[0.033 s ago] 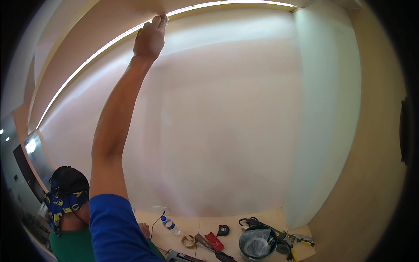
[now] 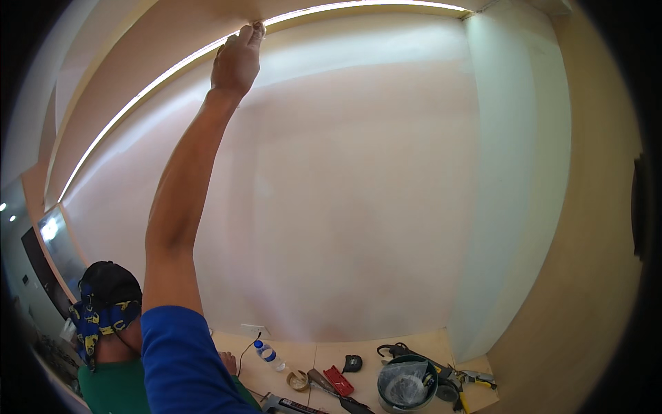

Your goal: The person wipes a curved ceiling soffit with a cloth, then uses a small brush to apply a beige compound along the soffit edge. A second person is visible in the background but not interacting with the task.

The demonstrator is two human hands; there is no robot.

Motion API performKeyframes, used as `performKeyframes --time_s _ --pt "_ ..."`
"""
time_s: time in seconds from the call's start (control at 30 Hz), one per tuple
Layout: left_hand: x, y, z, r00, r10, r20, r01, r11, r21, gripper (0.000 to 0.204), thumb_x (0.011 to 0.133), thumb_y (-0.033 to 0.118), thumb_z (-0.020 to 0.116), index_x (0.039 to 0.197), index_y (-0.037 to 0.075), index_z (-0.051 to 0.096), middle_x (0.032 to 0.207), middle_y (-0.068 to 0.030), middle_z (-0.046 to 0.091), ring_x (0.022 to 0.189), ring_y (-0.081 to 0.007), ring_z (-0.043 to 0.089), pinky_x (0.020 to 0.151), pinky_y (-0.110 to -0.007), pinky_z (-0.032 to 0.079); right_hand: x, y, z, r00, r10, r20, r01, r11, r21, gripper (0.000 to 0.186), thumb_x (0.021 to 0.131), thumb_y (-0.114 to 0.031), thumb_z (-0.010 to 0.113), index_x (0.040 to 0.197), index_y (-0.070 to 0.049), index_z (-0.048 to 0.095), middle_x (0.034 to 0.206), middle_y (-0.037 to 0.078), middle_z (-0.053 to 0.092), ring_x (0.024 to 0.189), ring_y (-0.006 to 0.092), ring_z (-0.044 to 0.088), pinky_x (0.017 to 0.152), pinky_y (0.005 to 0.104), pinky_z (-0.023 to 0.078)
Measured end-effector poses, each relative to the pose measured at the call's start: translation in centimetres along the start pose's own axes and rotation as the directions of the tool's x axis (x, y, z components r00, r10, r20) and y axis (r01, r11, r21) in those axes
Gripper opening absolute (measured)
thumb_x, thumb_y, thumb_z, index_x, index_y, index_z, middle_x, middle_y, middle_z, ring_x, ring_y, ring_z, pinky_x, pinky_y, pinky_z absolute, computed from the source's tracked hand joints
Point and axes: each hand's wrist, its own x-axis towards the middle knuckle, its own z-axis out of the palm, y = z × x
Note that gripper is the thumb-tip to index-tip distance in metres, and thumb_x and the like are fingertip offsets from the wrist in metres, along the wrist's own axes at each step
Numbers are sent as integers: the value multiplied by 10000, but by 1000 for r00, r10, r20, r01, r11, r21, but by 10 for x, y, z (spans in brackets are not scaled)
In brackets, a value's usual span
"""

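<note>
White and glowing, the light strip [image 2: 310, 10] runs along the top of the pale wall [image 2: 358, 193], and the left hand [image 2: 238, 63] is raised to it, just where it was a moment ago. The fingers are bent together at the strip; whether they pinch anything is too small to tell. Next to nothing has changed, so the work stays at that one spot. Below, a co-worker [image 2: 114, 379] in green is beside the counter [image 2: 329, 353].
</note>
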Motion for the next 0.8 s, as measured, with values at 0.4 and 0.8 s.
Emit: performKeyframes --time_s 0.4,0.8 --pt "-10 22 0 975 3 -220 -8 1000 -19 538 921 7 676 1438 106 566 1169 -110 632 1011 -319 676 858 -427 599 -36 -26 29 994 91 62 -96 992 83 225 984 -254 712 1144 -120 628 1033 -1 602 904 137 545 766 302 468" --pt "-4 30 44 934 -352 63 354 884 -304 474 1146 455 350 1418 135 571 1316 -177 684 1268 -392 597 1081 -488 453 -85 -60 54 991 126 44 -132 978 159 113 976 -175 698 952 -130 597 808 -51 527 684 62 448 599 222 395"
